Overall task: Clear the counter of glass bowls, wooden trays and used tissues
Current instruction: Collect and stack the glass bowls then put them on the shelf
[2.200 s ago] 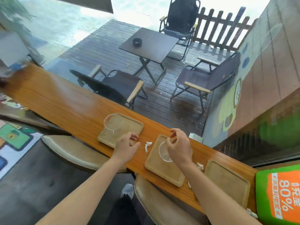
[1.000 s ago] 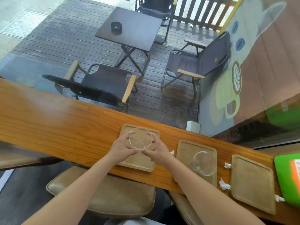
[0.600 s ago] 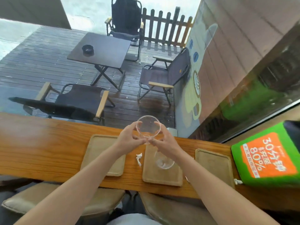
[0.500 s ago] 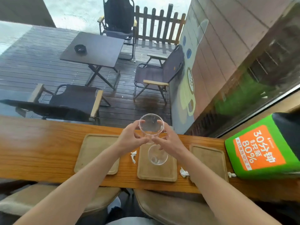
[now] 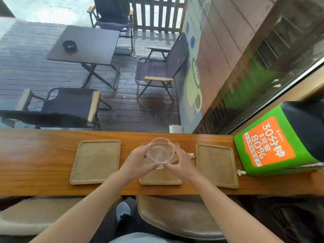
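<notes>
Three wooden trays lie in a row on the wooden counter (image 5: 35, 155): a left tray (image 5: 95, 163), a middle tray (image 5: 160, 177) and a right tray (image 5: 216, 165). Over the middle tray I hold a clear glass bowl (image 5: 161, 153) between both hands, my left hand (image 5: 138, 163) on its left side and my right hand (image 5: 180, 163) on its right. It looks set into a second glass bowl beneath it; I cannot tell them apart clearly. A crumpled tissue (image 5: 191, 155) shows beside my right hand, and another tissue (image 5: 240, 172) lies past the right tray.
A green and orange box (image 5: 273, 142) stands on the counter's right end. Padded stools (image 5: 177, 220) sit under the counter's near edge. Beyond the glass are a deck, a dark table and folding chairs.
Both hands lifted the glass bowl off the left tray, carried it right and lowered it over the bowl on the middle tray. The left tray now lies bare.
</notes>
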Motion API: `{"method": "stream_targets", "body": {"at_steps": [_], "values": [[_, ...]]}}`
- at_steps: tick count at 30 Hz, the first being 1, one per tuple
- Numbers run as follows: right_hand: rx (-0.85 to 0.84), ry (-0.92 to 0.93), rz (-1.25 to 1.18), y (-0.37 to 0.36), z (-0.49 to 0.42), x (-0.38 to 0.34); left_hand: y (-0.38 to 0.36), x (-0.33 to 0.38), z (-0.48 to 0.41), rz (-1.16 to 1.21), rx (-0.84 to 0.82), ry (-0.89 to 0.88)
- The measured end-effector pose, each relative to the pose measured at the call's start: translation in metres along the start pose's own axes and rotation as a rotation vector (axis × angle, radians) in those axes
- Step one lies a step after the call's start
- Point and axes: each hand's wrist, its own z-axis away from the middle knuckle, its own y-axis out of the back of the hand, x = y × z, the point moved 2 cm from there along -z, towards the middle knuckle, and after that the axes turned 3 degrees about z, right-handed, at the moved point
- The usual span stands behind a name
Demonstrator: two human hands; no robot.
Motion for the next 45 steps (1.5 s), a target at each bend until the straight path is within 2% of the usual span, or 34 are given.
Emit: {"method": "stream_targets", "body": {"at_steps": [4,11,15,20,27,32,39,45], "values": [[-0.012,-0.020,0.058,-0.008,-0.002,0.009,-0.013,-0.018,0.002,-0.033,0.008,0.066],[-0.066,-0.089,0.122,-0.018,-0.014,0.035,-0.031,-0.040,0.003,0.019,-0.038,0.154],[-0.096,-0.111,0.111,-0.021,-0.017,0.044,-0.032,-0.041,0.003,0.069,-0.013,0.130],[-0.142,-0.182,0.134,-0.022,-0.019,0.054,-0.038,-0.049,0.005,0.106,-0.033,0.220],[-0.199,-0.270,0.032,-0.031,-0.035,0.072,-0.049,-0.067,0.000,0.195,-0.047,0.389],[-0.223,-0.199,-0.052,-0.030,-0.039,0.057,-0.048,-0.047,-0.003,0.230,-0.023,0.394],[-0.216,-0.095,-0.064,0.030,-0.012,0.020,-0.026,0.018,-0.009,0.234,-0.023,0.290],[0.059,-0.031,-0.062,0.096,0.037,-0.008,-0.021,0.098,-0.038,0.221,-0.158,0.015]]}}
